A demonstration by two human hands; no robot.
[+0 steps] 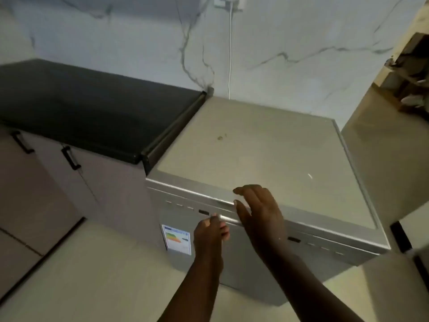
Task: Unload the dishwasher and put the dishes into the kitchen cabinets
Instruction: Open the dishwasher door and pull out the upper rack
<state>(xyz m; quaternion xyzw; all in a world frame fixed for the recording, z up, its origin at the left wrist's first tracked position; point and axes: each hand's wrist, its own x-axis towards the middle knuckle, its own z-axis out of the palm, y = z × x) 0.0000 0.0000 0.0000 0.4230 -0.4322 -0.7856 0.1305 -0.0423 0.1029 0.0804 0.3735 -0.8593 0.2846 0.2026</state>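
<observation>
A silver freestanding dishwasher (267, 147) stands against the marble wall, its door closed. My left hand (210, 235) curls around the left end of the door's bar handle (228, 220) at the top front. My right hand (260, 217) hovers flat with fingers apart over the front edge of the dishwasher top, just above the handle, holding nothing. No dishes are visible.
A black countertop (92, 108) adjoins the dishwasher on the left, above grey cabinet doors (46, 187) with black handles (70, 158). A white cable (229, 54) runs down the wall behind. Open shelving (408, 73) with clutter sits at the right. An energy label (177, 239) is on the door.
</observation>
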